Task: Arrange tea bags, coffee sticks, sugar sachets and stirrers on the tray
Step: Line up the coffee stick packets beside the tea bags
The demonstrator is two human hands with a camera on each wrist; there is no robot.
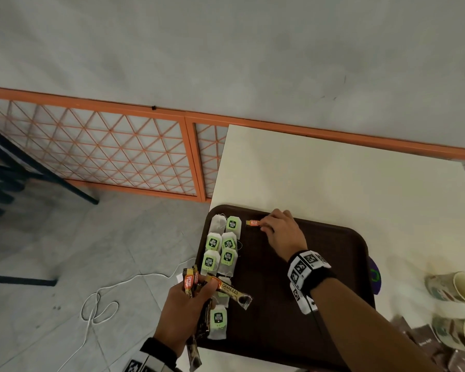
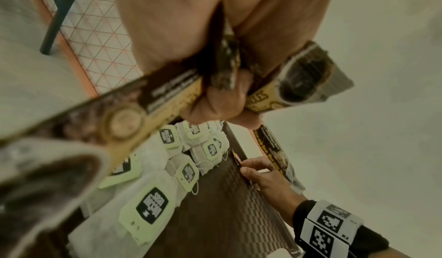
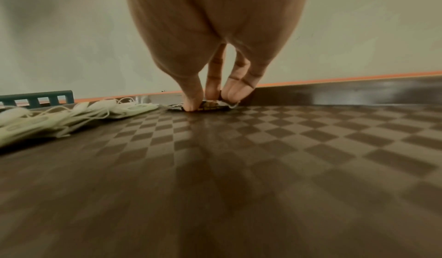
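Note:
A brown checkered tray (image 1: 320,304) lies on the white table (image 1: 333,170). Several tea bags (image 1: 222,248) with green tags lie in rows along the tray's left side; they also show in the left wrist view (image 2: 191,169). My left hand (image 1: 188,304) hovers over the tray's left edge and grips a bunch of coffee sticks (image 1: 226,289), seen close up as coffee sticks (image 2: 167,91) in my left hand (image 2: 215,101). My right hand (image 1: 266,225) pinches one coffee stick (image 1: 253,223) lying flat by the tray's far rim; thumb and fingertips (image 3: 191,103) hold this coffee stick (image 3: 210,106).
Two paper cups (image 1: 454,288) lie on the table to the right of the tray, with brown sachets (image 1: 424,342) near them. A purple object (image 1: 373,275) pokes out beside the tray's right edge. On the floor to the left are a white cable (image 1: 100,307) and an orange lattice panel (image 1: 105,151).

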